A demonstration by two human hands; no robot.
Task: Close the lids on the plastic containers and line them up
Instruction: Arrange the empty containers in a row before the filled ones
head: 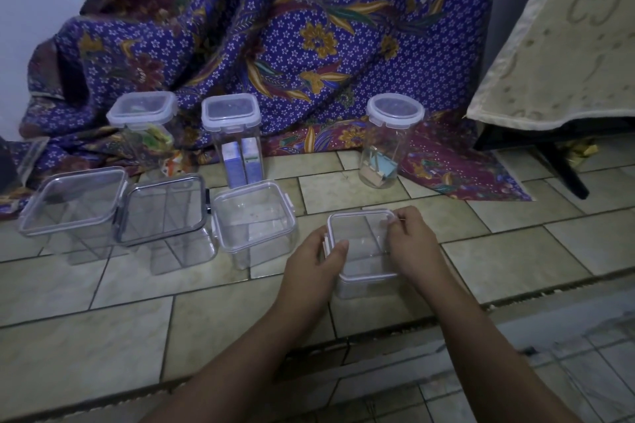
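Floor (103, 302) | we count three tall lidded containers (142, 113) (231, 113) (395, 112) against batik cloth (275, 27) | three low square containers (74, 203) (165, 209) (256, 216) rowed in front | fourth low container (362, 251) just right of the row | our left hand (314, 261) and right hand (414, 244) clasp its sides, fingers curled.

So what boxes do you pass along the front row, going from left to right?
First the big clear box → box with the dark-edged lid → box with white clips → small box, which is being held.
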